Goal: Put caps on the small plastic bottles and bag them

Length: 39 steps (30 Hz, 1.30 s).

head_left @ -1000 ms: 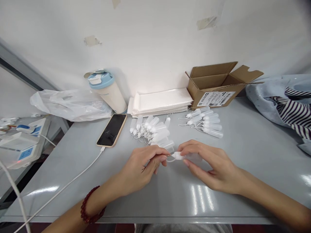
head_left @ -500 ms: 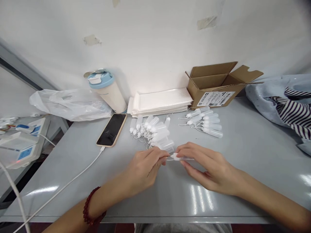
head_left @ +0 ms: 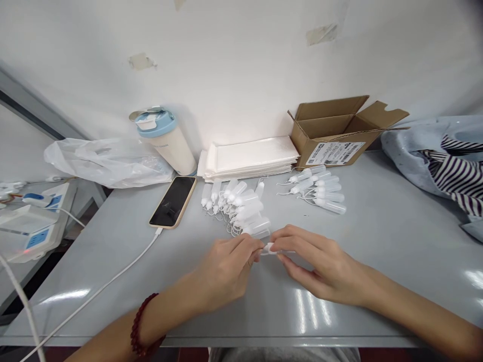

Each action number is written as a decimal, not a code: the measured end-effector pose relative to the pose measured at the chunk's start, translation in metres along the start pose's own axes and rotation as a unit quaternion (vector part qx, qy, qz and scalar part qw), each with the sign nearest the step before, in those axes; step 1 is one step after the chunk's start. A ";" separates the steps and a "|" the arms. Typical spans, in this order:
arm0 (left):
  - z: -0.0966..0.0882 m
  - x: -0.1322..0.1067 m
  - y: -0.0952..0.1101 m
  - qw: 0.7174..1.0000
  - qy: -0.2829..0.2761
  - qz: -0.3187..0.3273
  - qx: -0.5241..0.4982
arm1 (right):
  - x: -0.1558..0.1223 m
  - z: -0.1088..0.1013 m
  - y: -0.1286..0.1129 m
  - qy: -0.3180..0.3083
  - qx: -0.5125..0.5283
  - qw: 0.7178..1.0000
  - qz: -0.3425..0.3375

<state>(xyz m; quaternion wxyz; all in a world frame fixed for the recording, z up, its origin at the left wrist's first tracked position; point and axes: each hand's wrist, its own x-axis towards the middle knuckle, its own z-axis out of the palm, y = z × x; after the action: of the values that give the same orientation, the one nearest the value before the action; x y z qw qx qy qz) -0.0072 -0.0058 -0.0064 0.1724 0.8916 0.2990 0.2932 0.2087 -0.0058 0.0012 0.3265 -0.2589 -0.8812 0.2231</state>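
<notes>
In the head view, my left hand (head_left: 226, 274) and right hand (head_left: 324, 266) meet over the grey table (head_left: 377, 246), fingertips pinched together on a small white cap (head_left: 268, 249). Just beyond them, toward the far side, lie the dropper bottles (head_left: 245, 208).

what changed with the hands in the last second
Both the left hand and right hand moved slightly toward the person, still holding the white-tipped plastic bottle, whose tip shifted left. The right fingers now hide more of it. The pile of bottles, phone and cardboard box stayed put.
</notes>
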 end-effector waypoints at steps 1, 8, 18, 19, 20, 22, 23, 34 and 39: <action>-0.001 0.001 0.001 1.000 -0.001 -0.002 -0.002 | 0.000 0.000 0.000 0.001 0.000 1.000 0.000; -0.008 0.004 0.003 0.996 0.007 -0.090 -0.020 | 0.003 -0.005 -0.001 0.020 -0.008 1.000 0.007; -0.016 0.009 0.002 0.995 0.057 -0.076 -0.037 | 0.001 -0.012 0.000 0.001 -0.028 0.997 0.076; -0.017 0.009 0.002 0.994 0.063 -0.082 -0.036 | 0.001 -0.014 0.000 0.002 -0.038 0.996 0.079; -0.017 0.009 0.002 0.993 0.064 -0.089 -0.038 | 0.001 -0.015 0.001 0.002 -0.048 0.996 0.078; -0.019 0.008 0.003 0.992 0.061 -0.097 -0.046 | 0.002 -0.016 0.003 0.004 -0.053 0.996 0.065; -0.019 0.008 0.004 0.992 0.059 -0.094 -0.052 | 0.002 -0.016 0.003 0.005 -0.050 0.997 0.056; -0.015 0.006 0.007 0.996 0.070 -0.033 -0.036 | 0.001 -0.010 0.003 0.023 -0.033 0.999 0.014; -0.012 0.005 0.004 0.997 0.070 -0.017 -0.015 | -0.001 -0.008 0.003 0.015 -0.033 0.999 0.013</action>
<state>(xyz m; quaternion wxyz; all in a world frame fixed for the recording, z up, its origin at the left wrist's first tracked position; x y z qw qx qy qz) -0.0095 -0.0039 0.0065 0.1690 0.8612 0.3211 0.3560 0.2160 -0.0021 0.0041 0.3277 -0.2841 -0.8798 0.1944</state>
